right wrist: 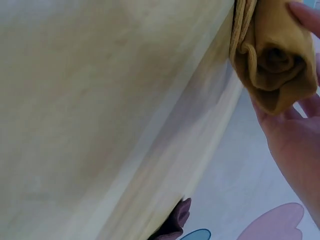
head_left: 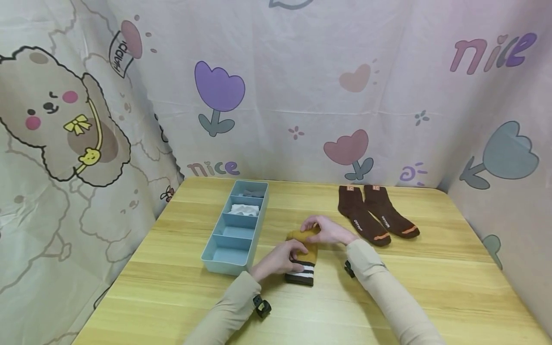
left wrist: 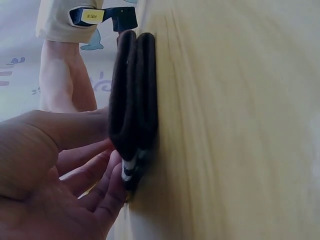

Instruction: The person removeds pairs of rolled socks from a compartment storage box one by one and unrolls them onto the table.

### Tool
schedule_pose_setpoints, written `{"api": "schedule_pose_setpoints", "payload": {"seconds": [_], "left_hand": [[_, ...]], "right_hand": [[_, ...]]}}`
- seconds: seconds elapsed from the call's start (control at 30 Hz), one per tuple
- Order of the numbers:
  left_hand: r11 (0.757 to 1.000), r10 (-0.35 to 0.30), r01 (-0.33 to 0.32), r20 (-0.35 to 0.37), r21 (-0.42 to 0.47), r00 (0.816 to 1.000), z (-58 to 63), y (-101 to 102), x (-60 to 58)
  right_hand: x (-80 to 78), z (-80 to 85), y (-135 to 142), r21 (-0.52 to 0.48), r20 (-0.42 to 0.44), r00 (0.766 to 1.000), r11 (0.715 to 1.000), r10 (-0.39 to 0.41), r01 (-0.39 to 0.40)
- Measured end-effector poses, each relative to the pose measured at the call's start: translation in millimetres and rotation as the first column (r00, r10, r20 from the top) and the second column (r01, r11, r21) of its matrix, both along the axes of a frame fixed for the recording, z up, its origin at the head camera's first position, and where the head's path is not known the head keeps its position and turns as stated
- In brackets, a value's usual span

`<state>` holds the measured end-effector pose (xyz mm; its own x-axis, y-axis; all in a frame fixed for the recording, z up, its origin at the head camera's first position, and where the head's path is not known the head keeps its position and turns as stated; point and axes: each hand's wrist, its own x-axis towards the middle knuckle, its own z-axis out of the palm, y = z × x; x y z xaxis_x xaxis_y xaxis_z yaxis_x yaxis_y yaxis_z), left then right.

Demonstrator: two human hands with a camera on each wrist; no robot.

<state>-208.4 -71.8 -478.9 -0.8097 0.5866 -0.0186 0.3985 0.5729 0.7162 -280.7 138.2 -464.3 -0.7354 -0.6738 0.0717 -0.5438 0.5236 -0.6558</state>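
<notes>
Head view shows a folded mustard sock bundle [head_left: 308,257] lying on the wood-grain table [head_left: 164,297], between the person's two hands and to the right of a blue-gray divided box [head_left: 225,266]. The left hand [head_left: 281,260] grips the bundle's left side near the cuff, its thumb and fingers bent about the edge, set narrow. The right hand [head_left: 326,231] arches over the far end and holds it between thumb and fingers. Dark brown and white stripes cross the bundle's near end; the left wrist view shows the dark brown cuff [left wrist: 132,95] in stacked folds, with the thumb against it. In the right wrist view the mustard far end curls into a roll, fingers touching it. Inside the box, the farthest compartment holds a gray cloth item [head_left: 253,193], and the next one a white cloth item [head_left: 244,210]. Beyond the right hand, two dark brown socks [head_left: 361,218] with orange toe stripes lie flat side by side, near the printed curtain [head_left: 276,96]. Both sleeves [head_left: 388,282] are beige.
</notes>
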Motion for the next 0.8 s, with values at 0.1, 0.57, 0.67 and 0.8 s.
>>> {"api": "schedule_pose_setpoints", "payload": {"seconds": [0.1,0.57,0.67,0.8], "left_hand": [[1.000,-0.001,0.001,-0.005,-0.004,1.000,-0.7,0.5,-0.1],[1.000,-0.017,0.017,-0.031,-0.003,0.999,-1.8,1.3,0.7],[1.000,-0.012,0.012,-0.029,-0.005,1.000,-2.0,1.1,0.6],[1.000,-0.009,0.009,-0.032,-0.004,0.999,-2.5,0.7,0.0]], "right_hand": [[-0.3,0.1,-2.3,-0.019,-0.019,1.000,1.000,-0.014,0.014],[-7.3,-7.7,-6.7,-0.008,-0.069,0.997,1.000,-0.027,0.027],[-8.8,-7.3,-9.3,0.014,-0.078,0.996,0.999,-0.040,0.041],[-10.5,-7.1,-13.2,0.027,-0.079,0.995,0.998,-0.060,0.063]]}}
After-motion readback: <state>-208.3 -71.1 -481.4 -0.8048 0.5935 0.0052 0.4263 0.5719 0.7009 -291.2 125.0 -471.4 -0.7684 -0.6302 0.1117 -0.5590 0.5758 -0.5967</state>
